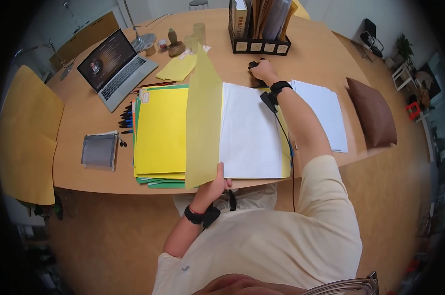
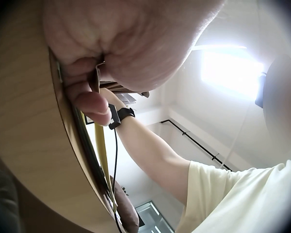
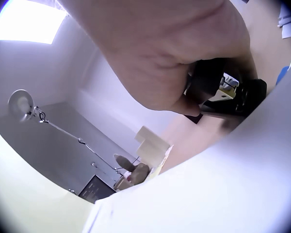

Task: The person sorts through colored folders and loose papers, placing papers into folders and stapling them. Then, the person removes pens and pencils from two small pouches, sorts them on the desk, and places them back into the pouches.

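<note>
A yellow folder (image 1: 203, 123) lies open at the desk's front edge, its front cover standing up. White sheets (image 1: 249, 130) lie inside on its right half. My left hand (image 1: 212, 188) pinches the lower edge of the cover near the spine; in the left wrist view its thumb and fingers (image 2: 94, 104) close around the thin edge. Beyond the folder's upper right corner, my right hand (image 1: 266, 72) grips a black stapler (image 3: 208, 80). Bare metal shows inside the stapler in the right wrist view, while the palm hides part of its body.
Left of the open folder sits a stack of yellow and green folders (image 1: 161, 132). Farther left are pens (image 1: 127, 118), a zip pouch (image 1: 98, 151) and a laptop (image 1: 119, 69). Loose papers (image 1: 323, 115) and a brown cushion (image 1: 372, 113) lie right; a black file rack (image 1: 261, 46) stands behind.
</note>
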Demonstrator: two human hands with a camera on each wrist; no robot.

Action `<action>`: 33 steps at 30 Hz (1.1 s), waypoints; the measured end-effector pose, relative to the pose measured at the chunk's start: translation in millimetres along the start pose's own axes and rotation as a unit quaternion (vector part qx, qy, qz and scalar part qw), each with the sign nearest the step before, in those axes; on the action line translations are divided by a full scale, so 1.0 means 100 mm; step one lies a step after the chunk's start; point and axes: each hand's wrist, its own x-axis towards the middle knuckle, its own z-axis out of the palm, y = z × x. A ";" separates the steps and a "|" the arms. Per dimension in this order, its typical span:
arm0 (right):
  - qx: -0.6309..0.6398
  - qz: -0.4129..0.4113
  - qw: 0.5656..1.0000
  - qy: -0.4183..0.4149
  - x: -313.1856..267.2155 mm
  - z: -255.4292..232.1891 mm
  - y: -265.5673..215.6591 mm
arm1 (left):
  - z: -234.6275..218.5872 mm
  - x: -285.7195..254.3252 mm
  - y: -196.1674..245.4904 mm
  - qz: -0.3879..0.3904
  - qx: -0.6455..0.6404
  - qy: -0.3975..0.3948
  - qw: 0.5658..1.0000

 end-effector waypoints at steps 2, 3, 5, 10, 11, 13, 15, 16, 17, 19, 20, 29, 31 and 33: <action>-0.013 -0.024 1.000 0.008 0.02 -0.02 0.11 | 0.00 0.01 -0.01 0.000 -0.004 -0.002 1.000; -0.021 -0.037 0.999 0.008 0.02 -0.03 0.17 | 0.00 0.01 -0.01 -0.003 -0.002 -0.002 1.000; -0.050 -0.056 0.997 -0.013 0.06 -0.05 0.26 | -0.01 0.01 0.02 -0.009 0.003 -0.001 1.000; -0.083 -0.030 0.995 -0.042 0.18 0.00 0.43 | 0.00 0.00 0.04 -0.009 -0.008 0.005 1.000; -0.095 -0.021 0.994 -0.039 0.13 -0.03 0.40 | 0.00 0.00 0.04 -0.008 -0.008 0.007 1.000; -0.120 -0.003 0.992 -0.034 -0.05 -0.18 0.26 | 0.00 0.00 0.04 -0.006 -0.004 0.009 1.000; -0.123 -0.006 0.992 -0.026 -0.17 -0.28 0.16 | 0.01 0.01 0.02 -0.006 0.002 0.011 1.000; -0.125 -0.007 0.992 -0.022 -0.22 -0.32 0.12 | 0.01 0.02 -0.01 -0.006 0.005 0.012 1.000; -0.117 -0.020 0.993 -0.001 -0.25 -0.34 0.10 | 0.01 0.02 -0.03 -0.006 0.009 0.013 1.000; -0.101 -0.045 0.993 0.040 -0.31 -0.38 0.10 | 0.01 0.02 -0.02 -0.001 0.001 0.011 1.000; -0.086 -0.060 0.994 0.033 -0.35 -0.40 0.12 | 0.01 0.02 -0.01 0.002 -0.002 0.011 1.000; 0.007 -0.089 0.964 -0.251 -1.81 -1.14 0.25 | 0.09 0.02 -0.02 -0.007 -0.015 0.052 0.999; -0.057 -0.168 0.949 -0.262 -2.17 -1.10 0.46 | 0.15 0.01 0.05 0.008 -0.031 0.078 0.996; -0.084 -0.176 0.940 -0.279 -2.42 -1.02 0.60 | 0.19 -0.05 0.09 0.027 -0.028 0.091 0.995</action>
